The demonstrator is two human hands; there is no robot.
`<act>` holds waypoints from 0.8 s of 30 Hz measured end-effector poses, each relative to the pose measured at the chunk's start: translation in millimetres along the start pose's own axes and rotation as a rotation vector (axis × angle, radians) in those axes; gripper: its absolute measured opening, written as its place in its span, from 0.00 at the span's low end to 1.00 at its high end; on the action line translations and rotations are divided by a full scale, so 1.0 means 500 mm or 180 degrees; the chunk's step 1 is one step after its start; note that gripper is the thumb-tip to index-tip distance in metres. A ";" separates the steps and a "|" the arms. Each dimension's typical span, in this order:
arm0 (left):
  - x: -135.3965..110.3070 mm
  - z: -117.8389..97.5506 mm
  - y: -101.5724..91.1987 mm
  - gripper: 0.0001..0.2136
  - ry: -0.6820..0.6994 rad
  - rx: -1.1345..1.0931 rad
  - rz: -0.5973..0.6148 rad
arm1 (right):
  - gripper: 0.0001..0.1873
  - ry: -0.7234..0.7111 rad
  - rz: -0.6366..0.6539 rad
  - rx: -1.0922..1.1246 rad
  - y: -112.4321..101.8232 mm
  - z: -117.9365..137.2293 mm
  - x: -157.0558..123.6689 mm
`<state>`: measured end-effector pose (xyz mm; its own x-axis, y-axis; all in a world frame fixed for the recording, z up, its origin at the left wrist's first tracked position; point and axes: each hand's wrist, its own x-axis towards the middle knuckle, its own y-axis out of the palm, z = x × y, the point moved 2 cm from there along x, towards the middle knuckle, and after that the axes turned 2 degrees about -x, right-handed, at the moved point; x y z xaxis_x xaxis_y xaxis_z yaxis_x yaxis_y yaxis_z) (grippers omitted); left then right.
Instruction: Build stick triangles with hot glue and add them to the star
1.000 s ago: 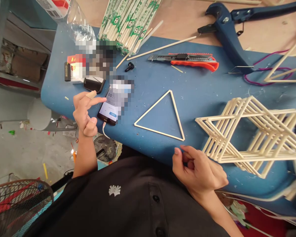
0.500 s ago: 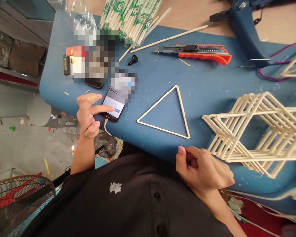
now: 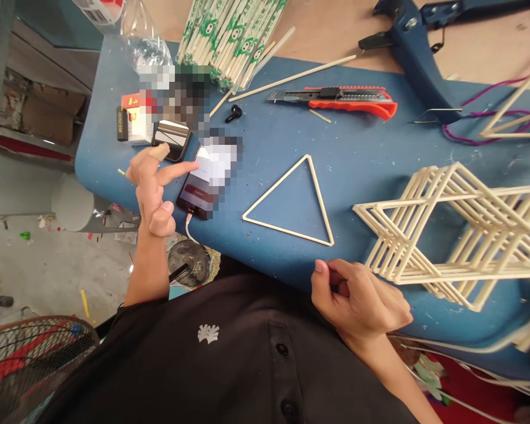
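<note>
My left hand (image 3: 151,191) is at the phone (image 3: 198,191), its index finger stretched over the screen and the other fingers bent. It holds nothing; whether the fingertip touches the glass I cannot tell. A white cable (image 3: 188,227) is plugged into the phone's lower end, and part of the screen is blurred out. Close to the table's front edge, my right hand (image 3: 360,297) is closed in a loose fist with nothing showing in it. Just beyond it lies a triangle of thin wooden sticks (image 3: 287,231). To its right stands a stack of stick frames forming a star shape (image 3: 424,235).
Behind the triangle lie an orange utility knife (image 3: 335,101), a single stick (image 3: 291,78) and a black earbud (image 3: 234,113). Wrapped chopsticks (image 3: 229,41) are piled at the back. A blue clamp-like tool (image 3: 424,65) is at the back right. A fan (image 3: 35,359) stands lower left.
My left index finger has moved up the phone, away from the lower screen button. The screen picture has changed. My right hand stays a closed fist; the whole view has shifted slightly.
</note>
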<state>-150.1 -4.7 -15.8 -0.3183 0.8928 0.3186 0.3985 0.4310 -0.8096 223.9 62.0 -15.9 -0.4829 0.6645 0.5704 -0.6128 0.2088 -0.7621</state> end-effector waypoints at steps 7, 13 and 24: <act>0.070 -0.021 -0.007 0.43 0.0529 -0.0266 -0.0077 | 0.07 0.0012 0.0006 -0.0042 0.000 0.000 -0.001; 0.071 -0.014 0.003 0.48 0.0359 -0.0125 0.0087 | 0.07 0.0018 0.0018 -0.0041 -0.001 0.002 0.004; 0.059 -0.031 0.006 0.39 0.0629 -0.0086 0.0076 | 0.06 0.0027 -0.0014 -0.0001 -0.002 0.002 0.004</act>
<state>-145.2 25.0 -1.2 -0.1345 0.9100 0.3923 0.4276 0.4104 -0.8054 223.1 62.5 -13.8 -0.4747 0.6697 0.5712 -0.6147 0.2122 -0.7597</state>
